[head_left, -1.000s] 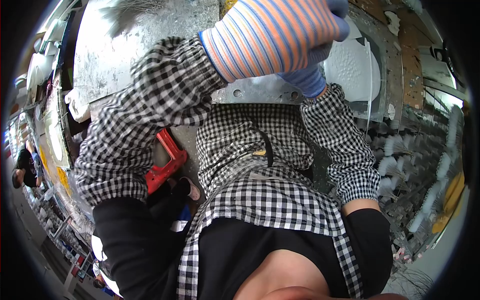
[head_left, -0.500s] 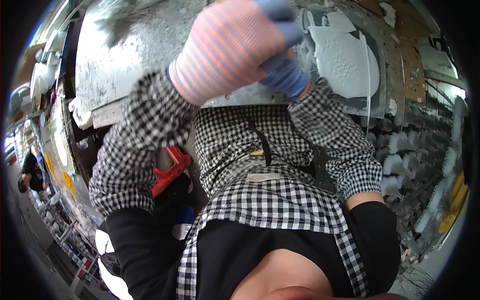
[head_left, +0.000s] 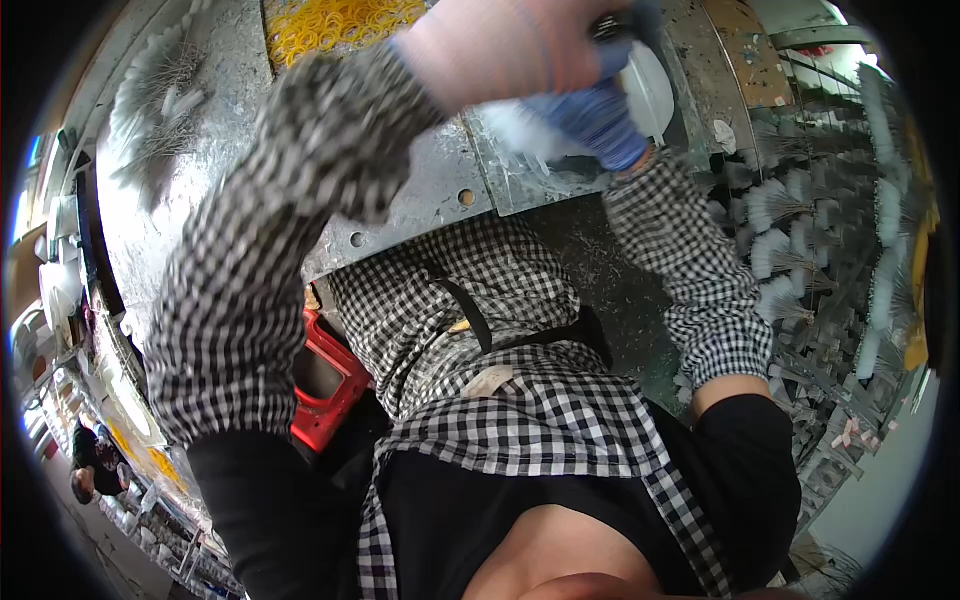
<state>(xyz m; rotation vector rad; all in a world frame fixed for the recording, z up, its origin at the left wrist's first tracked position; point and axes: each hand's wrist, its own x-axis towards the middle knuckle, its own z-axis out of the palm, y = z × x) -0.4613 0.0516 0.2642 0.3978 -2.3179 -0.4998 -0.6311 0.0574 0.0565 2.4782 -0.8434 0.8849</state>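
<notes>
Near the top edge my left hand [head_left: 510, 50], in a pink and blue striped knit glove, is closed and smeared by motion. What its fingers hold, if anything, I cannot make out. Just below and to its right is my right hand [head_left: 592, 122] in a blue striped glove, its fingers closed and partly covered by the left. A blurred white feathery tuft [head_left: 515, 128] sticks out from the right hand's left side, above the metal worktable [head_left: 400, 225]. A white plate-like piece [head_left: 650, 95] lies behind the right hand.
A pile of yellow rubber bands [head_left: 335, 25] lies at the far side. White tufts on thin stems [head_left: 160, 110] are heaped at the table's left. To the right stands a rack of fan-shaped white tufts [head_left: 785, 205]. A red plastic stool [head_left: 350, 380] is beside my lap.
My view has swung, bringing the yellow rubber bands and the left-hand tuft pile into sight. Both hands sit higher in the picture, and a white tuft now shows beside the right hand.
</notes>
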